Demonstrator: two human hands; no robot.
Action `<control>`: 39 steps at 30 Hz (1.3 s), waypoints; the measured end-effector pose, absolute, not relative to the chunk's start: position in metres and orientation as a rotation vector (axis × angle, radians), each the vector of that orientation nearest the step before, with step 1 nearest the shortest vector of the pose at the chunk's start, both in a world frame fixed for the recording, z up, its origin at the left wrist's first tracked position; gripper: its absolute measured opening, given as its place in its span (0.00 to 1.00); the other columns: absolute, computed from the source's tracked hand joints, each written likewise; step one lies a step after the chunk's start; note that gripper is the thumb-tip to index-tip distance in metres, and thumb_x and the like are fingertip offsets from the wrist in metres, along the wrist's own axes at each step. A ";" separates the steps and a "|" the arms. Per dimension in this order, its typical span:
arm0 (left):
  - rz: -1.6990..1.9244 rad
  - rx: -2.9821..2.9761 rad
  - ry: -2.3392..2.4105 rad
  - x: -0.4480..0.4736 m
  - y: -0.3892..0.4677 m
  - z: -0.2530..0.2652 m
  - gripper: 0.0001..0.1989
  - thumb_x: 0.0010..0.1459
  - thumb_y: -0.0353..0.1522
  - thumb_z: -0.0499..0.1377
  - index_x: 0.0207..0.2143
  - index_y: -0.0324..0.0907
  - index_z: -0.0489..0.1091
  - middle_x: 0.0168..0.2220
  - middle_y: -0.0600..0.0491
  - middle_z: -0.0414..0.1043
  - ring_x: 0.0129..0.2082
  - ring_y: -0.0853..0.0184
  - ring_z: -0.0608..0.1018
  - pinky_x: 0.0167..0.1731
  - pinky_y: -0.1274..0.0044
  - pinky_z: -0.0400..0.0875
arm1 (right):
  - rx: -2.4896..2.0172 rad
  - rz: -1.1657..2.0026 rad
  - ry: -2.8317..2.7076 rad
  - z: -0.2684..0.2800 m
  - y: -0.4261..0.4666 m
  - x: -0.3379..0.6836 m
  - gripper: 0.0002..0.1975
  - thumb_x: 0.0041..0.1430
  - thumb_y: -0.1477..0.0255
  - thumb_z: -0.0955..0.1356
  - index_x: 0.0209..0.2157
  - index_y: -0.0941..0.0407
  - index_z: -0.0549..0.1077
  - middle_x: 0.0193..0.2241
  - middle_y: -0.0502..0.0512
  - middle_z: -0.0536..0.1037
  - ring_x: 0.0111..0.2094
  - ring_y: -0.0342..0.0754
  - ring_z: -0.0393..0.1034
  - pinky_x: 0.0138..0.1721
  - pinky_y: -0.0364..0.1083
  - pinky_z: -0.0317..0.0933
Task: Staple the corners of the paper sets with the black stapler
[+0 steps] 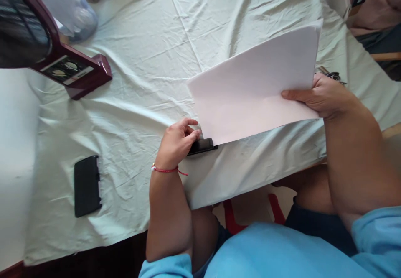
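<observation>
My right hand grips a thin stack of white paper sheets by its right edge, thumb on top and fingers underneath. The sheets are tilted and bowed above the table. At their lower left corner sits a small black device with a flat base, which looks like a hole punch. My left hand is bent over its left part, fingers curled and thumb close to the forefinger. That hand hides much of the device. Whether the paper corner lies inside it or only against it, I cannot tell.
A pale, wrinkled cloth covers the table. A black phone-like case lies at the left. A dark red framed stand and a clear plastic container are at the upper left. Keys lie behind my right hand.
</observation>
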State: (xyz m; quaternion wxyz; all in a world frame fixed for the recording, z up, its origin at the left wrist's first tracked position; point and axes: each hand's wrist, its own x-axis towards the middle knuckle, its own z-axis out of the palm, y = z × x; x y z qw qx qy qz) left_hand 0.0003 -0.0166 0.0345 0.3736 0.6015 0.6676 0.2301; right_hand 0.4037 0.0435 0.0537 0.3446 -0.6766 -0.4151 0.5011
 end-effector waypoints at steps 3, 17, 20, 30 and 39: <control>0.648 1.507 1.705 0.002 -0.018 0.038 0.19 0.61 0.48 0.69 0.45 0.44 0.85 0.31 0.51 0.85 0.32 0.58 0.83 0.38 0.69 0.73 | -1.770 1.297 -1.095 0.054 0.043 0.408 0.08 0.58 0.75 0.85 0.34 0.58 0.87 0.39 0.61 0.90 0.38 0.52 0.81 0.46 0.53 0.81; 0.461 1.512 1.457 0.004 -0.022 0.061 0.16 0.58 0.48 0.74 0.31 0.45 0.81 0.29 0.52 0.76 0.30 0.63 0.71 0.31 0.72 0.63 | -1.908 1.292 -1.032 0.061 0.045 0.405 0.09 0.63 0.78 0.84 0.31 0.58 0.86 0.33 0.56 0.87 0.34 0.48 0.80 0.41 0.48 0.80; 0.377 1.556 1.512 0.008 -0.022 0.061 0.19 0.58 0.50 0.71 0.29 0.46 0.75 0.26 0.55 0.71 0.28 0.64 0.69 0.29 0.73 0.60 | -1.922 1.313 -1.005 0.060 0.048 0.404 0.10 0.63 0.80 0.83 0.29 0.58 0.85 0.30 0.53 0.86 0.30 0.45 0.78 0.34 0.44 0.78; 0.431 1.686 1.363 0.013 -0.023 0.060 0.20 0.64 0.45 0.67 0.25 0.47 0.65 0.25 0.58 0.63 0.27 0.66 0.64 0.29 0.73 0.57 | -1.740 1.285 -0.952 0.046 0.053 0.403 0.07 0.55 0.81 0.84 0.30 0.59 0.86 0.33 0.55 0.89 0.29 0.46 0.80 0.31 0.44 0.76; 1.259 1.216 1.572 0.009 -0.019 0.031 0.21 0.57 0.48 0.79 0.31 0.45 0.77 0.29 0.55 0.71 0.31 0.67 0.69 0.32 0.76 0.65 | -1.259 1.115 -0.822 0.032 0.064 0.379 0.25 0.30 0.73 0.89 0.35 0.55 0.87 0.41 0.52 0.92 0.44 0.53 0.87 0.57 0.57 0.86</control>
